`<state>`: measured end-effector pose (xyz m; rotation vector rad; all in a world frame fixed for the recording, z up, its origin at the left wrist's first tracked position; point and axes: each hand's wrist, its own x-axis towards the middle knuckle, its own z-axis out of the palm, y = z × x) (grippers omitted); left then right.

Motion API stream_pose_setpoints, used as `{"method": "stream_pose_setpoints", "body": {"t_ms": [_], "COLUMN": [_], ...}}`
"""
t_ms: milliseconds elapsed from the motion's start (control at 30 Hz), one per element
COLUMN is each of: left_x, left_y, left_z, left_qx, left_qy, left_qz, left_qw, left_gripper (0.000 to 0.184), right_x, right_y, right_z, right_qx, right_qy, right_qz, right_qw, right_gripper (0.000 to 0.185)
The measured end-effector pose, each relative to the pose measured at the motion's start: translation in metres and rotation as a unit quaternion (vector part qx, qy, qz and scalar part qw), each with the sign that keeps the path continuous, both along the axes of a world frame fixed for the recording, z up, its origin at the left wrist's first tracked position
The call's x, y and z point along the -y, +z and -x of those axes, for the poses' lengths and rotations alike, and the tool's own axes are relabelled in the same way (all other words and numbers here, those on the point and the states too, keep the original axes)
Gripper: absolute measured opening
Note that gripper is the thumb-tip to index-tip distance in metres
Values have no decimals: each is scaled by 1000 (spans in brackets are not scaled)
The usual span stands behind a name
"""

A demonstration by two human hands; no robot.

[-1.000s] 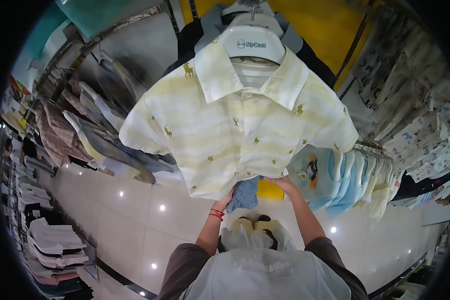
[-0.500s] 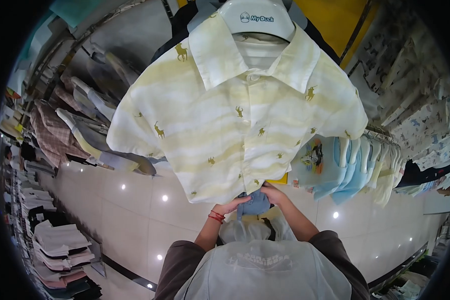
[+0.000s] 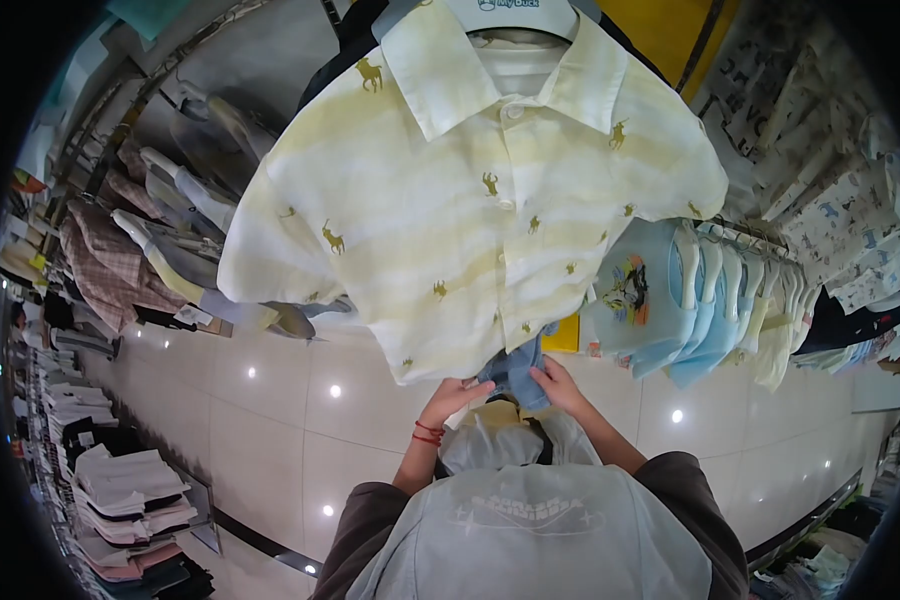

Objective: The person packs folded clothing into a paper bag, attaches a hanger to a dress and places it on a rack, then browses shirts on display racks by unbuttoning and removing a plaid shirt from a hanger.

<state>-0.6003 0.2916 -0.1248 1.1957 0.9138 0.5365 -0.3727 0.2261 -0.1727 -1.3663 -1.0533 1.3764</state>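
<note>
A short-sleeved yellow-and-white shirt (image 3: 420, 240) with small horse-and-rider prints hangs right in front of me on a white hanger (image 3: 515, 18). Below its hem shows a piece of blue denim clothing (image 3: 518, 378), its upper part hidden behind the shirt. My left hand (image 3: 457, 398), with red cords at the wrist, is closed on the denim's left side. On the other edge, my right hand (image 3: 560, 386) pinches the same denim. Whether the denim is shorts or trousers cannot be made out.
Clothes on hangers (image 3: 160, 230) line the left side. To the right hang light blue tops (image 3: 675, 300) and patterned garments (image 3: 840, 240). Folded clothes (image 3: 130, 490) are stacked at lower left. A pale tiled floor (image 3: 260, 410) lies below.
The shirt appears slightly higher and its lower part has shifted a little right. More of the denim shows, and my hands are farther apart on it, my right hand slightly lower.
</note>
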Motion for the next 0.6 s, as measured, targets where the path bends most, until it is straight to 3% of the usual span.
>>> {"method": "stream_pose_setpoints", "body": {"t_ms": [67,167,200,300,333,400,467,567,600], "left_x": [-5,-26,-28,-13,-12,-10,-7,-1,-2], "left_y": [29,6,-18,52,58,63,57,55,56], "left_z": [-13,-8,-8,-7,-4,7,18,26,27], "left_qx": [64,-119,-7,174,174,172,185,168,156], "left_qy": [77,120,178,222,213,201,196,204,208], "left_qz": [-43,-110,-100,116,130,157,189,198,196], "left_qw": [994,979,979,952,953,952,944,944,945], "left_gripper": [42,41,40,45,46,48,48,48,49], "right_x": [4,5,4,1,-8,-39,-73,-116,-125], "right_y": [12,41,47,29,-4,2,26,14,12], "right_z": [13,13,10,-8,-20,-31,-28,-30,-24], "right_qx": [-37,13,48,160,123,132,95,84,2], "right_qy": [55,197,254,162,114,11,-46,9,-18], "right_qz": [27,80,99,37,56,53,10,-43,-6], "right_qw": [997,977,961,973,984,990,994,995,1000], "right_gripper": [24,31,36,53,64,77,77,67,54]}}
